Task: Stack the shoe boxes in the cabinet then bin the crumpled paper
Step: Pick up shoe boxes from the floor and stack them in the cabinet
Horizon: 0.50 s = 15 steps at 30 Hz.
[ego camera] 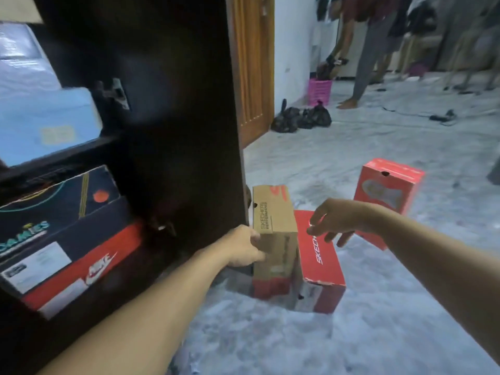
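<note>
- the upright tan cardboard shoe box [273,231] is gripped at its near edge by the left hand [243,249], fingers curled, seemingly for lifting.
- the right hand [334,221] is held spread and empty just above the red cardboard shoe box [319,255], probably to steady it.

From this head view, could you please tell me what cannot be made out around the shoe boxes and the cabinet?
- Crumpled paper and bin: neither can be picked out in the head view.
- Left hand: its fingertips are hidden behind the brown cardboard Skechers box.
- Dark wooden cabinet: cut off by the left edge.
- Pale blue box on the upper shelf: label blurred.
- Upright red box: print blurred.
</note>
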{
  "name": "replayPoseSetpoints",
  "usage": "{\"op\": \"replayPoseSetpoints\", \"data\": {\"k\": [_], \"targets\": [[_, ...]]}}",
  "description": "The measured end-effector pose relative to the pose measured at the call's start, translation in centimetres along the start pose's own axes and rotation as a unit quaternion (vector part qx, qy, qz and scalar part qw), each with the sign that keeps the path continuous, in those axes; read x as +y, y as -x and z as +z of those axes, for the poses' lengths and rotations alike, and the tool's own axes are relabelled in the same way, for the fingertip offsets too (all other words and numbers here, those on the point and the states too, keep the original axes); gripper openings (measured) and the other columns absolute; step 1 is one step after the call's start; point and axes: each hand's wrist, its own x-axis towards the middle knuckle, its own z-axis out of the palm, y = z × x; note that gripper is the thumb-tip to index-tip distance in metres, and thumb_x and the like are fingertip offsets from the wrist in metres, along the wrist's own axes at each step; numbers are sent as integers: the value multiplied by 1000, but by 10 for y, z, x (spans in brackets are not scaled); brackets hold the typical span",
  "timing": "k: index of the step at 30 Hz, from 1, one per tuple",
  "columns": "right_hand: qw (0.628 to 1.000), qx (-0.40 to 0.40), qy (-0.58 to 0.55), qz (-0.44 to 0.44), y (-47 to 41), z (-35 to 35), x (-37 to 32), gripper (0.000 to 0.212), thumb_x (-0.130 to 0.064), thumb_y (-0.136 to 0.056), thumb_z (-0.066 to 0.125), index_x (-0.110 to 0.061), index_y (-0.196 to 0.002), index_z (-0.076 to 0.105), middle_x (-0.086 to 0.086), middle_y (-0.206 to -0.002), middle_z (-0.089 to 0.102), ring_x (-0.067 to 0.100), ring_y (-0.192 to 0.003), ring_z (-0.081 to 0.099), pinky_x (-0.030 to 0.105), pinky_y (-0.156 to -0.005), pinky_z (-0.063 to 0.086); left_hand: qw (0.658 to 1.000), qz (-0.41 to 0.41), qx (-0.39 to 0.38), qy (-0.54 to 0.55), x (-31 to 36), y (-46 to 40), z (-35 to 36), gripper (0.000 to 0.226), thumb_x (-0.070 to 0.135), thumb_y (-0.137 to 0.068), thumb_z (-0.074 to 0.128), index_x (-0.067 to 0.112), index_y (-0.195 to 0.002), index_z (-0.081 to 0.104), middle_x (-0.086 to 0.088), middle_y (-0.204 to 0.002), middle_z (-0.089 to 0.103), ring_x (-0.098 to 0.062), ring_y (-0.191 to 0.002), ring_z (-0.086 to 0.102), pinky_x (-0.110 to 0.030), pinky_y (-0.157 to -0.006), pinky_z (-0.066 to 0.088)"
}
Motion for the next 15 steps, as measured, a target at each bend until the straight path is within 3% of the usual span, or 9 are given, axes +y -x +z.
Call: {"op": "replayPoseSetpoints", "data": {"k": [2,5,7,9,12,15], "targets": [[1000,-1,4,30,-8,9,30,39,-23,-93,65,1,-124,61,12,-103,68,19,-79,70,48,-81,60,1000,0,-3,13,6,-19,28,68,39,-77,77,16,-135,52,-1,-136,53,-19,-118,56,-24,-91,45],[998,20,21,59,-25,28,72,43,-25,-91,68,-4,-128,61,9,-91,67,25,-84,70,44,-74,62,999,-15,10,29,12,-42,64,61,39,-76,77,16,-129,56,0,-130,57,-18,-116,56,-26,-95,44],[997,35,33,65,-38,43,93,50,-29,-88,71,-11,-133,58,5,-101,65,28,-91,69,38,-70,62,998,-37,24,41,12,-55,85,52,39,-76,76,17,-120,59,-1,-120,61,-20,-108,58,-30,-95,47],[996,38,63,59,-50,58,109,58,-31,-88,70,-10,-139,53,7,-124,62,27,-106,65,33,-84,57,998,-52,15,43,9,-65,104,45,37,-77,76,17,-115,60,-1,-114,63,-20,-104,60,-30,-93,49],[996,43,62,47,-63,81,126,59,-28,-89,66,-10,-142,47,9,-138,55,26,-124,53,31,-100,45,995,-64,-47,67,4,-78,128,54,29,-82,73,13,-130,54,-5,-127,58,-22,-114,56,-31,-99,46],[997,47,64,20,-74,104,147,42,-24,-90,58,-17,-131,55,10,-128,58,27,-116,55,28,-90,45,984,-73,-112,120,6,-89,148,72,8,-84,68,7,-148,33,-9,-149,41,-22,-132,44,-25,-100,41]]}}
